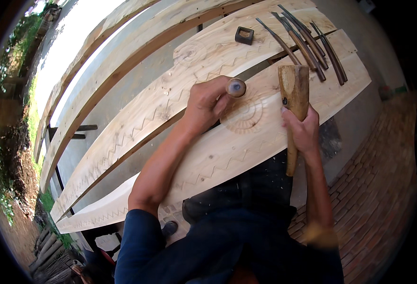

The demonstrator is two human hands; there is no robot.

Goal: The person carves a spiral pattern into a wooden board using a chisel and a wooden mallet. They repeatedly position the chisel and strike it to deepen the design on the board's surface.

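Beside the ridged rosette [246,118] on the near board [265,136], the left hand [207,102] grips a round-ended tool handle [236,88], the right hand [303,130] a wooden mallet [294,90]. Toward the right end of the far board [170,94], a dark square box [243,42] holds something brownish.

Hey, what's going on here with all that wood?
A person is working over a long wooden plank. The left grip is closed around a round wooden tool handle that points up at the camera; its tip is hidden. The right grip holds a wooden mallet, which isn't touching the handle right now. A shell-like carving shows on the plank between the two, and more carving tools lie farther off.
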